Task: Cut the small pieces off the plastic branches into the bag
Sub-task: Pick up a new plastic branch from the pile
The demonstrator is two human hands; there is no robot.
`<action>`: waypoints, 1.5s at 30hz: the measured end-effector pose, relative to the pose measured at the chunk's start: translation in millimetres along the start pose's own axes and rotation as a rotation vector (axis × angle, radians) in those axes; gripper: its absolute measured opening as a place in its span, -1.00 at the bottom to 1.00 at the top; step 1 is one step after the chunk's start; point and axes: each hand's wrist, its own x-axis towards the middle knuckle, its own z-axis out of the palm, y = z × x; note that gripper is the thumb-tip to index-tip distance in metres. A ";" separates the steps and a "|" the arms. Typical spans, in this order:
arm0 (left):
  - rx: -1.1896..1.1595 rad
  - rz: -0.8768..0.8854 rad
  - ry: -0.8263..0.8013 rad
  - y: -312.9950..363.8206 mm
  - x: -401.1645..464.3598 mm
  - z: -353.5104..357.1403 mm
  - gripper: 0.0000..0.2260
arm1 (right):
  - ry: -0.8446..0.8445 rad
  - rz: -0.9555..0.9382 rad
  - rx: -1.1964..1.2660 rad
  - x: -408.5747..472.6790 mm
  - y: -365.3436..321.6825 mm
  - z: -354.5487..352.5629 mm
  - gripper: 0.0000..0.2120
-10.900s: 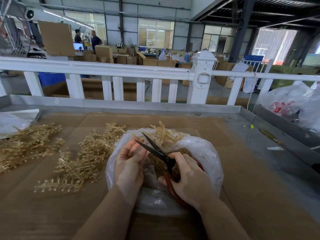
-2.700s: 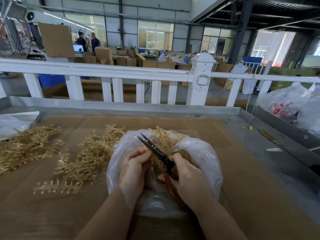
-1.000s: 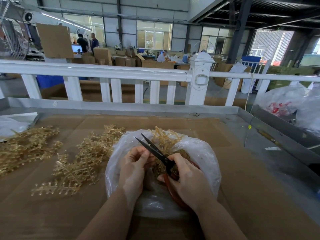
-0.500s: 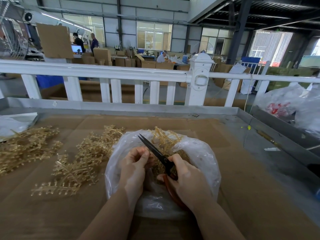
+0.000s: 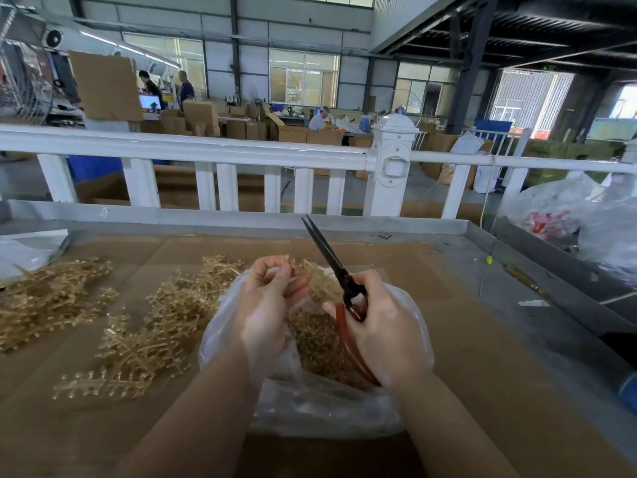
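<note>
A clear plastic bag [image 5: 344,405] lies open on the cardboard-covered table [image 5: 482,391], with a heap of small golden cut pieces [image 5: 317,346] inside. Over its mouth my left hand [image 5: 267,305] pinches a golden plastic branch [image 5: 319,279]. My right hand [image 5: 382,329] grips the red handles of black-bladed scissors [image 5: 331,258]. The blades are nearly together and point up and away, just right of the branch. Loose golden branches [image 5: 155,326] lie in a pile left of the bag, and another pile [image 5: 48,298] sits at the far left.
A white railing [image 5: 220,150] runs across behind the table's raised metal edge [image 5: 241,219]. White plastic bags [image 5: 568,215] sit at the right beyond the table, and a white sheet [image 5: 27,248] lies at the far left. People and cardboard boxes stand far behind.
Both hands have risen over the bag. The scissors have swung from lying low across the bag to pointing up and away, and the branch is lifted higher in my left hand.
</note>
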 end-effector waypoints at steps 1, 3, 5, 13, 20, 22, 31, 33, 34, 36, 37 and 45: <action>-0.018 0.006 -0.011 3.1 3.0 5.6 -0.83 | 0.019 -0.014 -0.012 2.4 -0.5 -2.5 -0.75; -0.058 0.010 -0.043 7.7 9.0 16.1 -0.82 | 0.055 -0.026 -0.025 5.5 -0.6 -5.6 -0.74; -0.112 0.003 -0.055 10.8 15.4 24.4 -0.82 | 0.117 -0.035 -0.030 7.4 0.9 -7.5 -0.76; -0.093 -0.195 0.020 -2.6 34.3 23.8 -0.86 | 0.118 0.009 -0.077 3.1 9.4 -6.2 -0.76; 0.174 -0.296 0.003 -9.2 30.5 16.0 -0.71 | 0.013 0.068 -0.146 1.3 9.1 -0.2 -0.70; 0.215 -0.297 0.017 -8.3 29.1 12.6 -0.71 | -0.035 0.087 -0.200 1.5 7.9 1.4 -0.65; 0.381 -0.224 0.050 -6.4 22.6 1.4 -0.66 | -0.331 0.206 -0.460 13.1 4.8 10.7 -0.52; 0.485 -0.167 0.037 -5.5 19.4 -3.3 -0.68 | -0.368 0.224 -0.493 19.6 3.2 7.5 -0.59; 0.570 -0.118 0.028 -4.3 17.6 -6.4 -0.69 | -0.397 0.245 -0.480 21.5 2.8 6.5 -0.62; 0.714 0.023 0.011 -0.7 14.0 -12.6 -0.73 | -0.416 0.242 -0.478 20.5 1.3 5.8 -0.64; 0.759 0.112 0.016 2.1 12.3 -14.9 -0.77 | -0.378 0.212 -0.496 18.5 0.3 5.6 -0.60; 1.195 0.462 0.284 20.5 29.8 -46.5 -0.82 | -0.170 0.116 -0.406 1.1 8.9 19.9 -0.47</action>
